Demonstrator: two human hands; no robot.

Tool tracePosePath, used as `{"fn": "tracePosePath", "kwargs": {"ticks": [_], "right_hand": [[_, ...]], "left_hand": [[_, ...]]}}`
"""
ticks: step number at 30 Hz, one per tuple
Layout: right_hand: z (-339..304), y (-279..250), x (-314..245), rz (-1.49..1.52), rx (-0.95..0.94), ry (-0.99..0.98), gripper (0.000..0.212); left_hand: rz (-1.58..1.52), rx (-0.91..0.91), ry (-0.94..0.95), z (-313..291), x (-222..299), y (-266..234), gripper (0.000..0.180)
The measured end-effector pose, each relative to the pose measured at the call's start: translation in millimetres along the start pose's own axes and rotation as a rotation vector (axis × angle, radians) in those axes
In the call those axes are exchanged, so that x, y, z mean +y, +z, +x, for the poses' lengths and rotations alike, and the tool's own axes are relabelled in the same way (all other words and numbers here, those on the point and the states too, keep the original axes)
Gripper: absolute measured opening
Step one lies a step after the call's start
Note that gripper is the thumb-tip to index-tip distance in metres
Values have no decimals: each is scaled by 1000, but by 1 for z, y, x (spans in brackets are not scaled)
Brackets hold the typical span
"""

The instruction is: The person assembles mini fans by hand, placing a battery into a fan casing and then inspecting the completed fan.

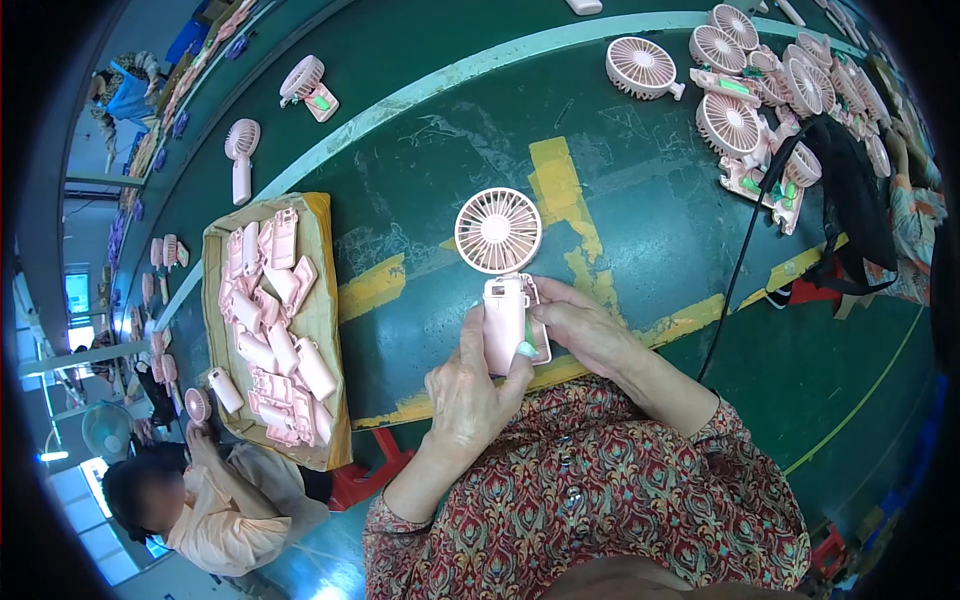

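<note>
A pale pink handheld fan (497,231) is in front of me, its round grille pointing away and its handle toward my body. My left hand (468,398) is closed on a pink handle cover (504,325), thumb near its lower end. The cover lies over the fan's handle but sits askew, leaving part of the open half-shell showing on the right. My right hand (583,325) grips that handle from the right side. A bit of light green (527,349) shows by my left thumb; what it belongs to is partly hidden.
A cardboard box (328,270) of pink handle covers stands at the left. Many fans (728,124) with opened handles are heaped at the right, near a black cable (735,285). More fans (241,140) lie on the green belt beyond. A co-worker (220,490) sits at lower left.
</note>
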State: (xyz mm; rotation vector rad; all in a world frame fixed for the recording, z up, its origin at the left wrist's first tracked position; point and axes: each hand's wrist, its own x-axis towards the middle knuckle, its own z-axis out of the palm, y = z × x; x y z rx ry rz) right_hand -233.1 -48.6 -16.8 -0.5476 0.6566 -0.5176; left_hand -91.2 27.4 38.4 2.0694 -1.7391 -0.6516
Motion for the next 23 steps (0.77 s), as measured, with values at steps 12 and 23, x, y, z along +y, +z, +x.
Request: {"fn": "tracePosePath", "kwargs": {"ticks": [12, 23], "right_hand": [[1, -1, -2, -11, -77, 5, 54], [2, -2, 2, -47, -103, -4, 55]], "left_hand": [[144, -11, 5, 1, 10, 9, 65], [121, 75, 35, -4, 4, 16, 64]]}}
